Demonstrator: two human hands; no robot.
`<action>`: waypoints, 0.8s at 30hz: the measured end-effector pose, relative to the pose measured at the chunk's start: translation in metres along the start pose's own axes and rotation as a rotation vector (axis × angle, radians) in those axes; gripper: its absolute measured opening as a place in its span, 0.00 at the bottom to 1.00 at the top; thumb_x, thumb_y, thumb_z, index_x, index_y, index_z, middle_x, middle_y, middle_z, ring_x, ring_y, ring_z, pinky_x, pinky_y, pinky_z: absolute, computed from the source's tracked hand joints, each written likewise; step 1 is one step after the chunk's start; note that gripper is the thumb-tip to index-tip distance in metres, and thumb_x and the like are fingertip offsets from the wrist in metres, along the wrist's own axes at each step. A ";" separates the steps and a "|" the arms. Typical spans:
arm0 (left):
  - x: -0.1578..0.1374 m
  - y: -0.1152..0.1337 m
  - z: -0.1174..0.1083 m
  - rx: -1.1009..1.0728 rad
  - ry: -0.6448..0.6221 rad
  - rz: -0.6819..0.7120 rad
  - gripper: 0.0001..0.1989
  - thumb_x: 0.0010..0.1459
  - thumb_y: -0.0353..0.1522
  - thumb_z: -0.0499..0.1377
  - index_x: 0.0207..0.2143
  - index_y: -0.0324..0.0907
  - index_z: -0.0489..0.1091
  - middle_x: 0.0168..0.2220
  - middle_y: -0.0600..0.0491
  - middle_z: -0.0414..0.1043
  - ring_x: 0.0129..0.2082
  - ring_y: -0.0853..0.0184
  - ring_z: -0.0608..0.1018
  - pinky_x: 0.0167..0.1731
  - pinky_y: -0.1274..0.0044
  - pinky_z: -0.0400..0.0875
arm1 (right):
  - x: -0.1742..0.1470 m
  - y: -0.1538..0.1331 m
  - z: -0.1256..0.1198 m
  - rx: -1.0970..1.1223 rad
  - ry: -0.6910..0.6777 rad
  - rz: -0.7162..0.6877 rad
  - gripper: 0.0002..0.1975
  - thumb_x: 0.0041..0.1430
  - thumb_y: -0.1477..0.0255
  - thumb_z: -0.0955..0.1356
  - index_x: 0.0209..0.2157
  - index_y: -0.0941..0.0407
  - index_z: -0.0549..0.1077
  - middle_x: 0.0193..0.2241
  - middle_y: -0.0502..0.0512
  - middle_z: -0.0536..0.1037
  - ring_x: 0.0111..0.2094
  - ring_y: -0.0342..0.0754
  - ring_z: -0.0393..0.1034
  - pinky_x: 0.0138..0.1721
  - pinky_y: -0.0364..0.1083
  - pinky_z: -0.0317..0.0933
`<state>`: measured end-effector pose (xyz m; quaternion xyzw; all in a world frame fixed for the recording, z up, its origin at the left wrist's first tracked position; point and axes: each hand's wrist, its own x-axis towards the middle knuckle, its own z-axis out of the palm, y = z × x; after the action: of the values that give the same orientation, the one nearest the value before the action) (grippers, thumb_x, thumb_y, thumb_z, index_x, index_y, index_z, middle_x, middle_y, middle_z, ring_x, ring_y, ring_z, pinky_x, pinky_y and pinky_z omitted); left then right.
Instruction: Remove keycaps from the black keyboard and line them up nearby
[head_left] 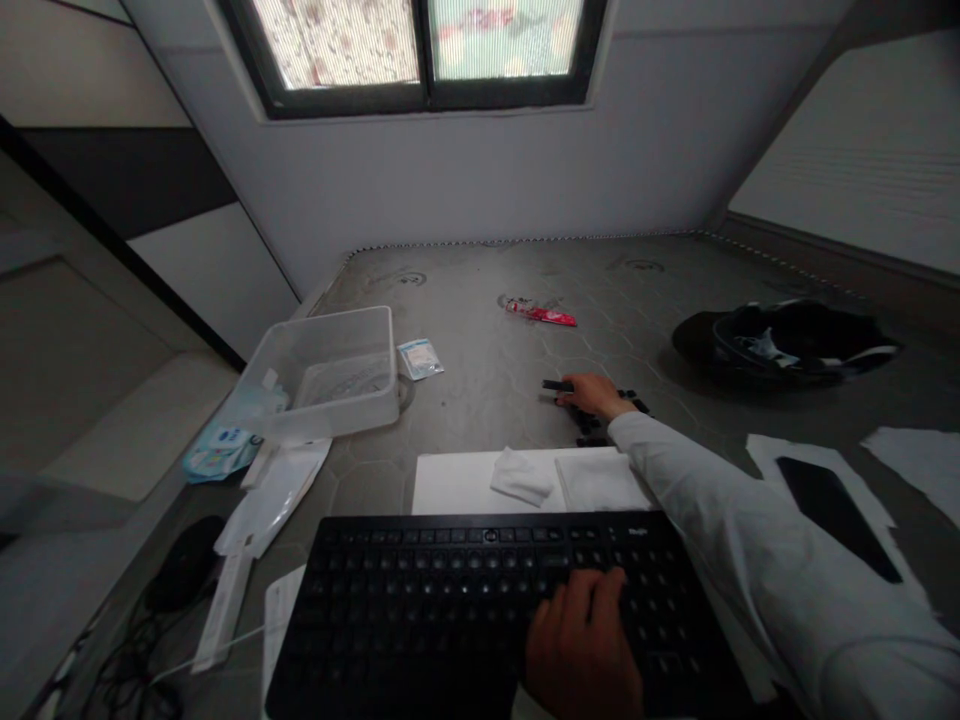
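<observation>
A black keyboard point(450, 590) lies at the front. My left hand point(577, 640) rests on its right part, fingers laid over the keys, with nothing seen in them. Farther out, my right hand point(592, 393) reaches over a cluster of small black pieces point(592, 425), perhaps keycaps, partly hidden beneath it. Its fingers are closed on a short black bar-shaped piece point(556, 386), which sticks out to the left. Between the hands, behind the keyboard, a folded white tissue point(521, 477) and a white cloth square point(600, 482) lie on a white sheet point(450, 480).
On the left stand a clear plastic box point(337, 415), a blue wipes pack point(221, 450) and a black mouse point(187, 560) with cable. A small packet point(421, 358) and a red item point(551, 316) lie farther back. Rightward are a black cap-like thing point(810, 370) and a phone point(836, 515).
</observation>
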<state>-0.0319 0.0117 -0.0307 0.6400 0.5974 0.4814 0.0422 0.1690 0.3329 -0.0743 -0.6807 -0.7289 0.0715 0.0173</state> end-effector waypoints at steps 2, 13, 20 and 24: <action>0.000 0.000 0.000 -0.001 -0.003 0.004 0.16 0.59 0.24 0.53 0.35 0.53 0.76 0.27 0.60 0.76 0.23 0.70 0.74 0.23 0.74 0.59 | -0.001 -0.001 0.000 -0.009 -0.003 -0.006 0.19 0.53 0.58 0.71 0.45 0.50 0.77 0.43 0.61 0.80 0.43 0.58 0.73 0.40 0.50 0.63; 0.000 0.000 0.002 0.000 0.020 -0.010 0.16 0.58 0.24 0.53 0.34 0.53 0.75 0.26 0.61 0.76 0.22 0.70 0.74 0.23 0.73 0.58 | 0.000 -0.002 0.000 -0.043 -0.001 -0.009 0.16 0.59 0.60 0.67 0.45 0.51 0.78 0.41 0.63 0.80 0.41 0.57 0.74 0.39 0.49 0.64; -0.001 -0.001 0.001 0.009 -0.013 0.000 0.17 0.57 0.22 0.53 0.35 0.54 0.76 0.27 0.60 0.76 0.23 0.70 0.75 0.23 0.73 0.59 | 0.001 0.001 0.004 -0.007 0.011 -0.009 0.15 0.60 0.61 0.66 0.44 0.50 0.79 0.40 0.64 0.81 0.41 0.57 0.75 0.40 0.50 0.64; -0.002 -0.001 0.001 0.006 -0.020 0.000 0.17 0.58 0.23 0.52 0.35 0.54 0.76 0.27 0.60 0.76 0.23 0.70 0.75 0.24 0.72 0.59 | 0.000 0.002 0.004 0.063 0.036 -0.021 0.13 0.60 0.64 0.66 0.42 0.51 0.79 0.40 0.65 0.80 0.42 0.59 0.74 0.41 0.52 0.64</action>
<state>-0.0312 0.0110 -0.0327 0.6451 0.5984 0.4729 0.0462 0.1705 0.3329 -0.0785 -0.6734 -0.7328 0.0818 0.0527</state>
